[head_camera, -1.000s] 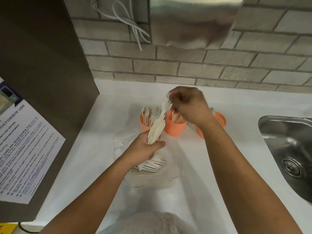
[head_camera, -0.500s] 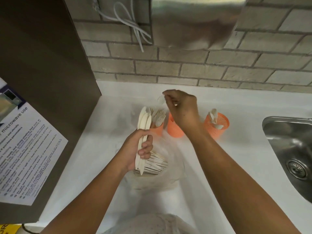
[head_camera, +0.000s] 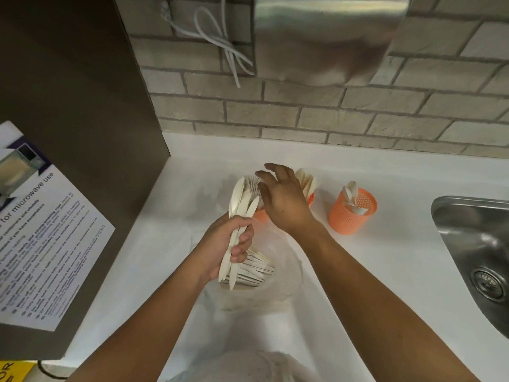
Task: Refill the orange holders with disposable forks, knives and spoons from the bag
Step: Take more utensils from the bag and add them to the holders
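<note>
1. Three orange holders line the back of the white desk (head_camera: 385,271). The left holder (head_camera: 260,215) is mostly hidden behind the hands, with forks (head_camera: 252,183) poking out the top. The middle holder (head_camera: 311,198) peeks out from behind the right hand with pale cutlery standing in it. The right holder (head_camera: 351,216) stands on its own nearer the sink (head_camera: 473,244), with a few spoons (head_camera: 355,208) inside.
2. The left hand (head_camera: 231,244) has its grip clamped round a bundle of knives (head_camera: 242,213), held roughly upright, with the tips up in front of the left holder.
3. The right hand (head_camera: 283,199) has its grip apart, fingers spread and loose, holding nothing. It hangs over the left and middle holders, fingertips right by the fork heads; can't tell if they touch.
4. The bag (head_camera: 264,296), clear plastic, lies on the desk just under the left hand, with a stack of cutlery (head_camera: 256,267) inside.
5. A microwave notice (head_camera: 41,230) is off to the left, and a metal box (head_camera: 325,37) hangs on the brick wall.
</note>
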`<state>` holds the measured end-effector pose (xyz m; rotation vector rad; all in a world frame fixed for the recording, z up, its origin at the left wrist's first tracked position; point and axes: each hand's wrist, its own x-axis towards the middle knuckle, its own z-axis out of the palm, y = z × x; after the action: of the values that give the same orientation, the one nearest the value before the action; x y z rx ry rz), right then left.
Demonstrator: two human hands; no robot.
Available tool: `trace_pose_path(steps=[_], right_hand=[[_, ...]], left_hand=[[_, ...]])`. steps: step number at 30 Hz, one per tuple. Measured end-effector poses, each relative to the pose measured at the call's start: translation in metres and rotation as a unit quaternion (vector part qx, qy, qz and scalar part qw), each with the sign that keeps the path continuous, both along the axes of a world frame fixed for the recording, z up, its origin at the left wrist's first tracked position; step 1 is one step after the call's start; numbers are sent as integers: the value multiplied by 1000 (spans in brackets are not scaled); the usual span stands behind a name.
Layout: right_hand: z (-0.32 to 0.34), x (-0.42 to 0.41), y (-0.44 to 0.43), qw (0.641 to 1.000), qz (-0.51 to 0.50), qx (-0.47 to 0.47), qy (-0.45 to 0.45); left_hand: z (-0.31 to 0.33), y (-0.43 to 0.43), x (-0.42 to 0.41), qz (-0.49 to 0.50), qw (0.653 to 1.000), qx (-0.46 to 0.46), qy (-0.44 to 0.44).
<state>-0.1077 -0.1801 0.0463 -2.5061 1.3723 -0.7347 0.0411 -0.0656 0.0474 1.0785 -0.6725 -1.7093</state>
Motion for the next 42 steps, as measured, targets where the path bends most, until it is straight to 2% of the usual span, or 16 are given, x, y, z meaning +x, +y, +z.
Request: trace_pose_path(steps=[2,4,7,10,12,16,21,26,29,34,39,42], right_hand=[[13,0,9,990,-30,15,-135],[30,-1,24,963,-35,124,-236],[37,-4,45,926,36,291,-238],[31,-6,55,886,53,343,-308],[29,-8,52,878,51,357,-316],[28,-11,44,884,32,349,-311],[25,-9,35,873,-41,347,-340],[28,-8,40,799,-27,438,-410],[27,-11,41,804,-23,445,-395],[34,-18,37,800,-66,421,-422],[41,-29,30,787,-82,414,-451],[48,-39,18,789,-116,375,-472]], left_hand=[[1,0,-1,3,1000,-11,-7],[2,0,-2,7,1000,-17,-12],[4,-1,-4,0,999,-26,-29],[5,0,-7,-27,998,-31,-55],[6,1,-8,-37,996,-38,-74],[6,3,-6,-39,994,-26,-96],[3,4,-12,42,989,-37,-140],[1,2,-16,79,984,-60,-148],[1,1,-19,73,980,-71,-174],[-1,1,-22,74,981,-56,-173],[-2,0,-23,53,971,-56,-226],[-6,-1,-22,48,971,-50,-230]])
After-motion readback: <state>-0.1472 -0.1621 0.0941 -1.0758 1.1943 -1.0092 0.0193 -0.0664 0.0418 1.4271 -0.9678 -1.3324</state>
